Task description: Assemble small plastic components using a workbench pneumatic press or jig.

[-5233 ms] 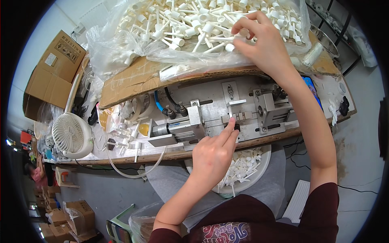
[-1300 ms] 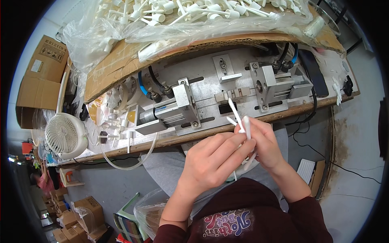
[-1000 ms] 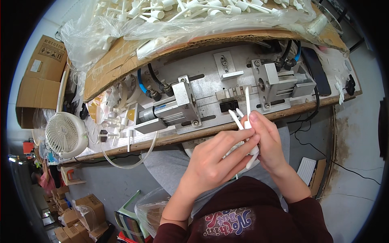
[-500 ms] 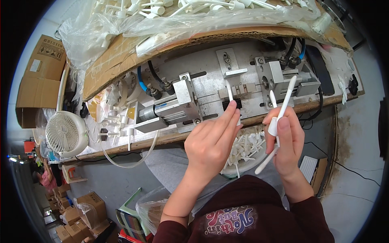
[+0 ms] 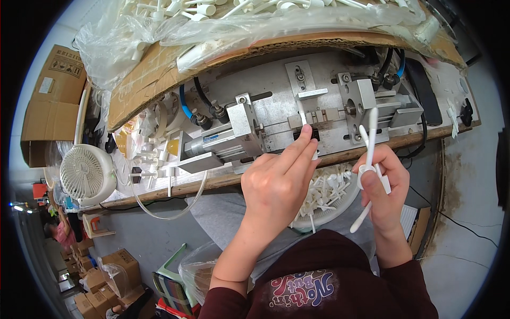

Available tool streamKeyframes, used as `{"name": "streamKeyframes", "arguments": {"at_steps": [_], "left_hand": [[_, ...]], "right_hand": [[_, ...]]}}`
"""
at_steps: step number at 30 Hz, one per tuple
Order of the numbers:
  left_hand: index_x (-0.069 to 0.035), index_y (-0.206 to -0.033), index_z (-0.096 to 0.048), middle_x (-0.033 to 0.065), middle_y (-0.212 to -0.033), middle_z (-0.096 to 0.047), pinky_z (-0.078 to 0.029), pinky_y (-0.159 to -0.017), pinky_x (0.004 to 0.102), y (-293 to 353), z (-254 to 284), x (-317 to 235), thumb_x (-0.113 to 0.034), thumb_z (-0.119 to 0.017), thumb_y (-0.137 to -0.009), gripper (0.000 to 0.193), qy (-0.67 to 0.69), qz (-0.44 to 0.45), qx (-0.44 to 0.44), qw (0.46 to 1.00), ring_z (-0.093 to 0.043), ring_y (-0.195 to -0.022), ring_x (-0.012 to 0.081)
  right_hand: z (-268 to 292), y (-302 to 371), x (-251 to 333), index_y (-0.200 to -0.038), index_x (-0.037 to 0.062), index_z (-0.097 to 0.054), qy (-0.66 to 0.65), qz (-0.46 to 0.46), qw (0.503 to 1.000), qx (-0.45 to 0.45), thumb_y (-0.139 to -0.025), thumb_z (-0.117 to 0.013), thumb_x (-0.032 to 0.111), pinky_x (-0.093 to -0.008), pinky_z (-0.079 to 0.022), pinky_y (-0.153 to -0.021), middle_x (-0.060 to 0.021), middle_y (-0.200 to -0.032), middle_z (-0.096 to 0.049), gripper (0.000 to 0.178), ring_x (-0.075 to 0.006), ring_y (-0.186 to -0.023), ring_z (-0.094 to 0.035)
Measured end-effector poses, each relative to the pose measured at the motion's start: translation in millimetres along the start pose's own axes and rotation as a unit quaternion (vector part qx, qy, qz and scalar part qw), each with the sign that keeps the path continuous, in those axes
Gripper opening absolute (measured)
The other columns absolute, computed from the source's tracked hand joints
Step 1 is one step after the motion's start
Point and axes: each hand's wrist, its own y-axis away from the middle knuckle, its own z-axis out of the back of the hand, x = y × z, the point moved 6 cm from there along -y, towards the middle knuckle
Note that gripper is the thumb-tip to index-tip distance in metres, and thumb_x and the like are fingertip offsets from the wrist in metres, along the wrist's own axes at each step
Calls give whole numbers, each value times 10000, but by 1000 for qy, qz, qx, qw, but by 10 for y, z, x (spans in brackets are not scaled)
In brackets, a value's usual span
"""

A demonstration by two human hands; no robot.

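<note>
My left hand (image 5: 273, 183) stretches over the front of a metal fixture, fingers straight and close together. Its fingertips rest on a white plastic stick (image 5: 302, 110) that lies in the small notched block (image 5: 328, 115); a white end peeks out beneath them. The thumb is hidden. To the right, before the right cylinder, my right hand (image 5: 387, 186) is closed around a few white capped applicator sticks (image 5: 372, 127). Two of their stems point up and one rounded tip points down toward me. The fingers partly cover the caps.
Pneumatic cylinders flank the block, left (image 5: 223, 138) and right (image 5: 390, 106). A basin of white sticks (image 5: 324, 196) sits below my hands. Above hangs a cardboard sheet (image 5: 154, 85) under plastic film and more white parts. A small fan (image 5: 87, 174) stands left.
My right hand has moved a little right and down, and its sticks have turned, the long one now more upright. My left hand has stayed almost in place on the stick.
</note>
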Motion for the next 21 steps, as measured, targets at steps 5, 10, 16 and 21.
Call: {"name": "streamKeyframes", "arguments": {"at_steps": [5, 10, 16, 21], "left_hand": [[-50, -1014, -761, 82, -1051, -754, -541, -625, 268, -28, 143, -129, -120, -867, -699, 340, 154, -18, 15, 988, -710, -743, 179], [-10, -990, -746, 95, -966, -737, -574, -693, 308, 64, 152, -172, -50, -852, -692, 319, 256, -22, 2, 967, -723, -801, 225], [-24, -985, -750, 94, -1009, -746, -553, -691, 299, 67, 159, -65, -32, -838, -697, 301, 112, -7, -47, 993, -703, -762, 223], [-71, -985, -763, 36, -1091, -754, -502, -605, 276, 39, 10, -73, -65, -822, -729, 262, -30, -18, -17, 999, -657, -680, 180]], "right_hand": [[40, 9, -98, -885, 40, -636, 108, -45, 993, -19, -883, -791, 166, -186, -310, -509, 69, -646, -544, 199, 23, -594, -434], [-138, 11, -41, -878, 42, -663, 155, -37, 985, 67, -913, -749, 190, -193, -332, -519, 54, -643, -549, 175, 4, -591, -461], [64, -4, -38, -850, 44, -597, 57, -9, 998, -9, -1025, -600, 287, -192, -306, -511, 32, -662, -538, 300, 1, -556, -416], [12, 9, -75, -843, 85, -453, 17, 0, 1000, -3, -1074, -350, 500, -213, -243, -475, 15, -587, -427, 486, -43, -491, -335]]}}
